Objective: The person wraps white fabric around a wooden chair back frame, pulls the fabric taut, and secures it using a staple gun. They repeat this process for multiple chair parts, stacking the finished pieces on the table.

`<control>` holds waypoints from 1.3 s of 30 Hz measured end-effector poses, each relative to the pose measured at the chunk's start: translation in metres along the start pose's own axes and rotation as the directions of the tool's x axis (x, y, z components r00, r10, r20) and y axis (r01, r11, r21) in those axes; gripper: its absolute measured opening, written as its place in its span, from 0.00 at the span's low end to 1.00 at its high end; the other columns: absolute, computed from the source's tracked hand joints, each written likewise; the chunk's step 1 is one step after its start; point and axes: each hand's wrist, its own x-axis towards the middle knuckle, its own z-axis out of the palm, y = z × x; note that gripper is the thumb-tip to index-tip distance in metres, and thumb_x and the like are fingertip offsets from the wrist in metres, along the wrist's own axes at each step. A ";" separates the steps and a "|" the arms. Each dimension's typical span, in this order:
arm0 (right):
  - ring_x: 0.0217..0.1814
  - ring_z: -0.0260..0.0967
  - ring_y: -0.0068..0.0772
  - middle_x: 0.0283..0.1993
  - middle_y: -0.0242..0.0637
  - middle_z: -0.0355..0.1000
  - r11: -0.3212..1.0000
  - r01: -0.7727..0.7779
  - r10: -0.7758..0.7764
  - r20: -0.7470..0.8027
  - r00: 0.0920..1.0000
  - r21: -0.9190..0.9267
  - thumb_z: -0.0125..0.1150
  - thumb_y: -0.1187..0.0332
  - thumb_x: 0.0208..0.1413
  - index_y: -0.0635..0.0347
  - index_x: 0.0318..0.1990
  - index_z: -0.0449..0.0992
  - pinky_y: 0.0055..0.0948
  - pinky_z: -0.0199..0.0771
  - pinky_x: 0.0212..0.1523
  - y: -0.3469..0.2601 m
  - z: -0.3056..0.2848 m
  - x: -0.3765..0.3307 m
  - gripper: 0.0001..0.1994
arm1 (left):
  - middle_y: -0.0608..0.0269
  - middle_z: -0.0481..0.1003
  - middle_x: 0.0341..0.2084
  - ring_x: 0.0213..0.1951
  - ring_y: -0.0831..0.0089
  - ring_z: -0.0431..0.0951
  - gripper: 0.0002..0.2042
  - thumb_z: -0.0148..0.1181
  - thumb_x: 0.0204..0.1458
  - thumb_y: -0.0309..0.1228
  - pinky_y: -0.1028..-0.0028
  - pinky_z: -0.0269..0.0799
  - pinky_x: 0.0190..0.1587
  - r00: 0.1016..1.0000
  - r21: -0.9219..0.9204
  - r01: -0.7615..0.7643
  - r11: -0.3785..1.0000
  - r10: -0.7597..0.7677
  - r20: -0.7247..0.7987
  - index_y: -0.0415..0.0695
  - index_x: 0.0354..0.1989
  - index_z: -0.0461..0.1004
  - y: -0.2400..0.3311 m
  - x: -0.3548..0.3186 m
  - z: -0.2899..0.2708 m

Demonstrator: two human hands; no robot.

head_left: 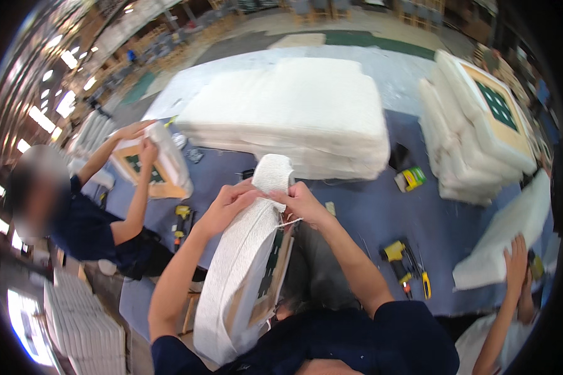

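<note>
A white upholstered seat cushion (234, 275) stands on its side in front of me, its wooden frame and dark green webbing facing right. My left hand (233, 206) grips the cushion's upper part, with the fingertips closed on the white cover along its seam. On the other side, my right hand (305, 206) pinches the cover's edge near the frame, thumb and fingers close together. A loose white strip hangs just below the right fingers. Both hands nearly meet at the seam. What lies under the fingertips is partly hidden.
White cushions are stacked at the far middle (294, 106) and at the right (469, 125). A yellow staple gun (395, 255) and a yellow utility knife (426, 284) lie on the blue table (356, 212). At left a co-worker holds another cushion (153, 165); at right another person's hand (516, 262) touches white padding.
</note>
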 end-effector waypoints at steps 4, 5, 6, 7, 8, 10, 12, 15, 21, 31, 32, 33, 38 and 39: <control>0.13 0.66 0.24 0.17 0.29 0.67 0.994 -0.087 0.080 0.106 0.991 0.066 0.65 0.53 0.65 0.60 0.27 0.75 0.26 0.68 0.15 0.006 0.023 0.058 0.21 | 0.52 0.74 0.41 0.45 0.58 0.78 0.17 0.67 0.57 0.40 0.65 0.72 0.50 0.983 0.463 0.181 0.868 -0.165 -0.077 0.36 0.42 0.78 0.034 -0.006 -0.026; 0.13 0.65 0.23 0.16 0.27 0.65 0.990 -0.110 0.095 0.155 0.983 0.087 0.64 0.53 0.65 0.58 0.26 0.74 0.26 0.67 0.15 0.008 0.032 0.073 0.21 | 0.51 0.74 0.42 0.45 0.57 0.77 0.17 0.68 0.54 0.40 0.65 0.72 0.50 0.984 0.504 0.178 0.845 -0.136 -0.118 0.36 0.41 0.77 0.028 -0.014 -0.035; 0.14 0.63 0.23 0.17 0.25 0.63 0.971 -0.158 0.104 0.278 0.955 0.181 0.63 0.56 0.67 0.56 0.25 0.71 0.27 0.66 0.16 0.010 0.043 0.084 0.19 | 0.51 0.74 0.42 0.45 0.56 0.77 0.17 0.69 0.52 0.39 0.64 0.73 0.49 0.982 0.541 0.175 0.823 -0.108 -0.153 0.37 0.40 0.77 0.016 -0.022 -0.042; 0.14 0.62 0.23 0.18 0.26 0.63 0.959 -0.170 0.105 0.273 0.956 0.228 0.62 0.57 0.67 0.56 0.25 0.71 0.26 0.65 0.16 0.013 0.058 0.092 0.19 | 0.50 0.74 0.42 0.45 0.55 0.77 0.17 0.70 0.50 0.39 0.63 0.73 0.49 0.980 0.579 0.171 0.797 -0.077 -0.184 0.38 0.39 0.76 0.006 -0.029 -0.049; 0.14 0.62 0.23 0.18 0.26 0.64 0.942 -0.184 0.107 0.266 0.958 0.281 0.62 0.58 0.67 0.56 0.25 0.71 0.26 0.64 0.16 0.021 0.076 0.098 0.19 | 0.51 0.75 0.40 0.45 0.55 0.78 0.17 0.72 0.43 0.36 0.62 0.73 0.49 0.962 0.562 0.227 0.795 -0.092 -0.259 0.38 0.36 0.75 -0.003 -0.035 -0.051; 0.14 0.59 0.22 0.19 0.27 0.63 0.886 -0.134 0.043 0.209 0.977 0.443 0.61 0.61 0.68 0.55 0.23 0.69 0.25 0.61 0.15 0.038 0.104 0.104 0.19 | 0.52 0.75 0.38 0.44 0.56 0.78 0.18 0.72 0.40 0.33 0.63 0.73 0.49 0.946 0.524 0.260 0.811 -0.104 -0.308 0.38 0.36 0.75 -0.008 -0.039 -0.059; 0.13 0.59 0.22 0.18 0.26 0.62 0.847 -0.057 -0.024 0.145 0.989 0.529 0.60 0.61 0.68 0.54 0.22 0.69 0.24 0.60 0.15 0.061 0.127 0.101 0.20 | 0.55 0.77 0.33 0.42 0.57 0.78 0.17 0.72 0.36 0.30 0.65 0.73 0.47 0.928 0.516 0.257 0.817 -0.059 -0.368 0.37 0.34 0.75 -0.018 -0.052 -0.061; 0.13 0.59 0.20 0.16 0.25 0.60 0.817 0.064 -0.098 0.029 0.995 0.573 0.60 0.59 0.68 0.55 0.19 0.68 0.22 0.58 0.15 0.076 0.139 0.101 0.23 | 0.57 0.77 0.34 0.39 0.64 0.79 0.14 0.72 0.38 0.26 0.69 0.73 0.46 0.916 0.436 0.280 0.855 -0.101 -0.389 0.37 0.33 0.76 -0.026 -0.053 -0.067; 0.13 0.57 0.19 0.16 0.24 0.57 0.839 0.145 -0.158 -0.020 0.987 0.525 0.58 0.57 0.70 0.54 0.18 0.64 0.23 0.56 0.14 0.088 0.122 0.112 0.25 | 0.54 0.79 0.30 0.36 0.63 0.80 0.13 0.74 0.34 0.27 0.69 0.74 0.43 0.913 0.399 0.298 0.867 -0.137 -0.385 0.36 0.29 0.81 -0.039 -0.039 -0.075; 0.14 0.56 0.21 0.17 0.24 0.56 0.844 0.195 -0.179 -0.081 0.981 0.500 0.54 0.56 0.72 0.54 0.23 0.65 0.27 0.62 0.18 0.071 0.112 0.061 0.22 | 0.54 0.79 0.34 0.39 0.56 0.79 0.13 0.72 0.43 0.37 0.62 0.75 0.45 0.950 0.408 0.238 0.881 -0.124 -0.287 0.42 0.33 0.84 0.009 -0.044 -0.047; 0.14 0.56 0.21 0.17 0.24 0.56 0.848 0.200 -0.182 -0.084 0.980 0.491 0.54 0.56 0.73 0.54 0.24 0.66 0.27 0.63 0.18 0.071 0.115 0.057 0.22 | 0.54 0.80 0.35 0.39 0.55 0.79 0.14 0.70 0.46 0.40 0.61 0.75 0.45 0.947 0.411 0.256 0.875 -0.144 -0.286 0.43 0.35 0.84 0.014 -0.048 -0.046; 0.15 0.56 0.21 0.17 0.24 0.56 0.852 0.205 -0.186 -0.087 0.979 0.481 0.53 0.56 0.73 0.54 0.24 0.66 0.27 0.64 0.18 0.070 0.117 0.054 0.22 | 0.53 0.80 0.37 0.39 0.55 0.80 0.15 0.69 0.49 0.42 0.60 0.75 0.46 0.945 0.413 0.274 0.868 -0.163 -0.285 0.44 0.36 0.84 0.019 -0.052 -0.043; 0.17 0.60 0.21 0.19 0.24 0.57 0.871 0.328 -0.290 -0.157 0.944 0.366 0.52 0.54 0.73 0.54 0.28 0.66 0.28 0.64 0.20 0.084 0.102 0.055 0.20 | 0.48 0.81 0.47 0.49 0.47 0.81 0.32 0.68 0.45 0.53 0.56 0.75 0.53 0.859 0.429 0.457 0.779 -0.262 -0.440 0.50 0.58 0.78 0.005 -0.034 -0.032; 0.18 0.60 0.21 0.20 0.24 0.59 0.869 0.362 -0.325 -0.163 0.932 0.338 0.52 0.54 0.73 0.54 0.28 0.66 0.28 0.65 0.20 0.088 0.101 0.056 0.20 | 0.47 0.81 0.49 0.51 0.45 0.81 0.36 0.69 0.43 0.54 0.56 0.75 0.55 0.838 0.474 0.528 0.705 -0.342 -0.425 0.51 0.62 0.76 0.011 -0.033 -0.033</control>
